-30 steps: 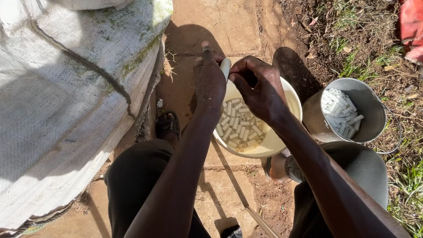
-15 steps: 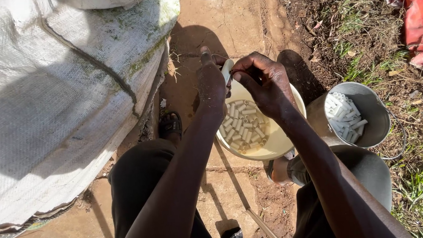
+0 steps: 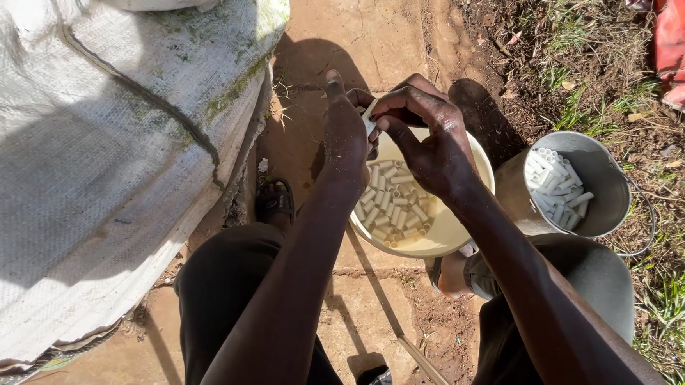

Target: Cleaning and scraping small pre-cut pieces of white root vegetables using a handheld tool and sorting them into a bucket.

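Both hands pinch one short white tube piece [image 3: 370,119] between them: the left hand [image 3: 345,138] and the right hand [image 3: 425,137] meet above the cream bowl [image 3: 454,233]. More white pieces [image 3: 394,205] lie in the bowl, and a metal bucket [image 3: 591,172] stands just beside it.

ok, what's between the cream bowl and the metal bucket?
Head view: only the right forearm crosses above the gap; below it a narrow strip of shaded ground. Bowl and bucket sit close, apparently apart.

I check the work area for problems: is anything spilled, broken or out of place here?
Nothing stands out. The white pieces lie inside the bowl and the bucket, none on the ground; both hands hold one piece above the bowl.
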